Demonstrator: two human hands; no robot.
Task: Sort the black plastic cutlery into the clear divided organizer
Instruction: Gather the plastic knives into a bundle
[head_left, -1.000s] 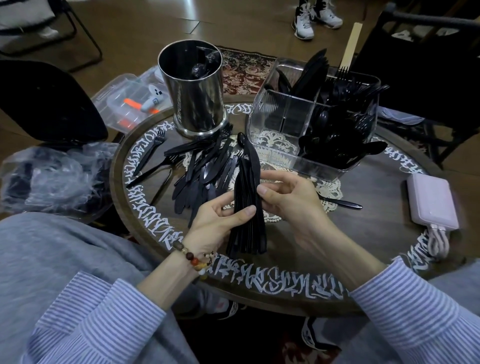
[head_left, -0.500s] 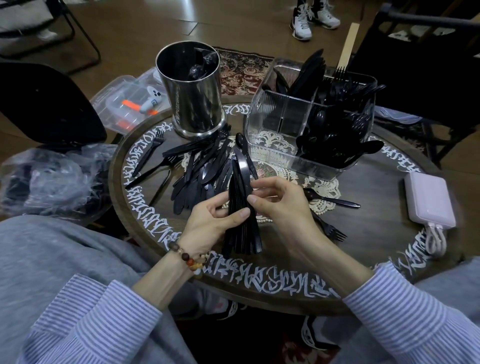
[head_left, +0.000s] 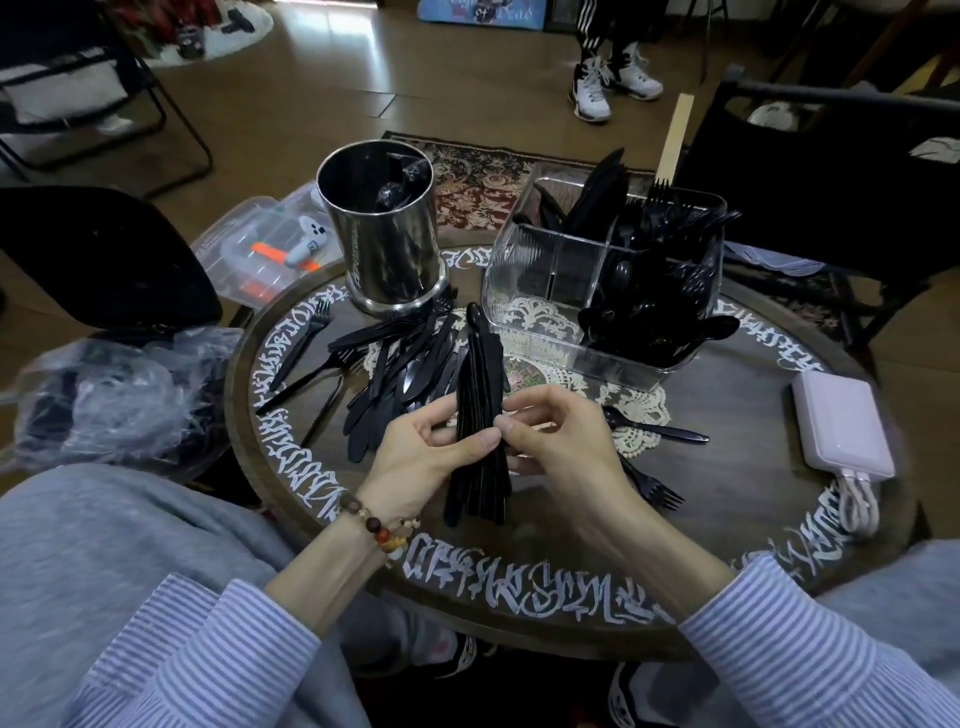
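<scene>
Here, a round dark table (head_left: 727, 525) with white lettering round its rim fills the middle of the frame, a lace doily (head_left: 641, 415) at its centre, a patterned rug (head_left: 483, 179) and brown floor beyond, and a standing person's white sneakers (head_left: 613, 85) at the upper edge. Since the earlier frames the view has tilted up, showing more floor, and the bundle of black cutlery (head_left: 480, 415) sits a little more upright between the hands. The left hand (head_left: 421, 452) grips the bundle from the left, thumb across its front; the right hand (head_left: 556, 441) pinches it from the right. The clear organizer (head_left: 550, 283), upper right of centre, holds knives, forks and spoons in separate compartments. A steel canister (head_left: 384, 244) stands upper left of centre; loose cutlery (head_left: 395, 374) lies below it. A pink power bank (head_left: 841, 421) rests at right.
</scene>
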